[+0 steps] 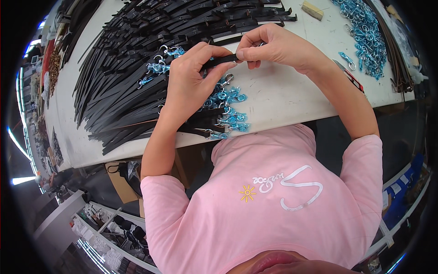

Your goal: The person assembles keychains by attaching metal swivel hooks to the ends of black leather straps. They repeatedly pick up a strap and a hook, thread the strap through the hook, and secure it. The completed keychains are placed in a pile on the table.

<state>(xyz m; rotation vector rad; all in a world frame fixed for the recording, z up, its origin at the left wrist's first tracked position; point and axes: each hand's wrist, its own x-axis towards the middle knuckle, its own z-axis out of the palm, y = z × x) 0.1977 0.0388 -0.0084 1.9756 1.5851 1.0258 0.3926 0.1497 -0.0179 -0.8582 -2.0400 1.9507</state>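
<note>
A black flat strap [222, 60] runs between my hands above the table. My left hand [187, 75] is closed round it, thumb and fingers pinching it close to its end. At that end my right hand [269, 49] pinches with thumb and forefinger; a bit of metal shows by its fingers, too small to name. Just below my left hand lie several metal snap hooks in blue plastic wrap [233, 95] at the ends of other straps. One hook without visible wrap [226, 80] sits near my left thumb. More wrapped hooks [158, 67] lie left of that hand.
A wide pile of black straps [123, 75] covers the left and far part of the white table [292, 102]. At the right are a heap of blue-wrapped hooks [367, 41], one loose hook [348, 60], a red-handled tool [355, 83] and a wooden block [312, 10].
</note>
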